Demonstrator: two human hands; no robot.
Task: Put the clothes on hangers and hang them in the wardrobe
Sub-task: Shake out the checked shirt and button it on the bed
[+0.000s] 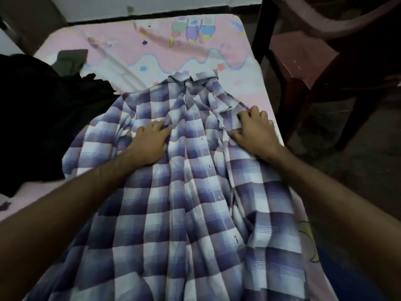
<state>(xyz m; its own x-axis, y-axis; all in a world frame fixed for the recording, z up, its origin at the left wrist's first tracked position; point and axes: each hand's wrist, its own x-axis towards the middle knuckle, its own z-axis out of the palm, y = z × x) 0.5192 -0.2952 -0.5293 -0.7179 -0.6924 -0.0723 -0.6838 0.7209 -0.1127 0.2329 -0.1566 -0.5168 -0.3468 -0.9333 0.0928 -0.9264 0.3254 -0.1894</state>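
On the bed, left hand and right hand each grip the checked shirt.

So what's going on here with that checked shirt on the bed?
A person is working on a blue and white checked shirt spread over a bed with a pink cartoon sheet. The left hand lies on the shirt's front with fingers gathering a bit of cloth, and the right hand pinches the fabric near the chest pocket. No hanger is in view. A pile of dark clothes waits at the left, and a chair stands beside the bed.
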